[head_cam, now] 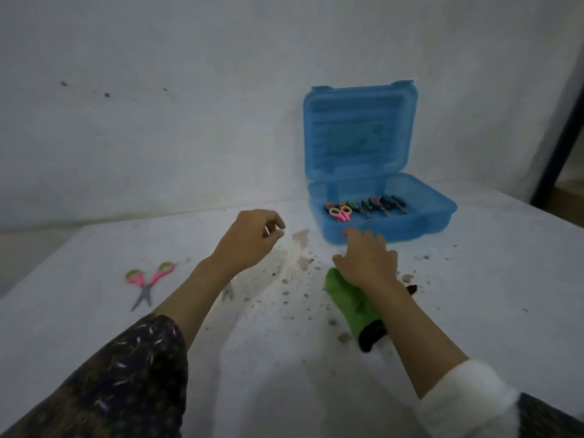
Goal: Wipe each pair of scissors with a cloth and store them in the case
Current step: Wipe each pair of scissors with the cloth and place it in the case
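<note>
A blue plastic case [433,227] stands open at the back right, its lid upright, with several small scissors [366,207] lying inside. One pair of pink-and-green scissors [148,281] lies open on the white table at the left. A green cloth [350,303] with a dark end lies under my right wrist. My right hand [368,259] hovers palm down just in front of the case, fingers relaxed, holding nothing. My left hand [252,238] hangs in the air left of the case, fingers loosely curled and empty.
Dark specks and brownish stains [284,279] are scattered over the white tablecloth between my hands. A white backdrop rises behind the table. A dark post [559,140] stands at the far right edge.
</note>
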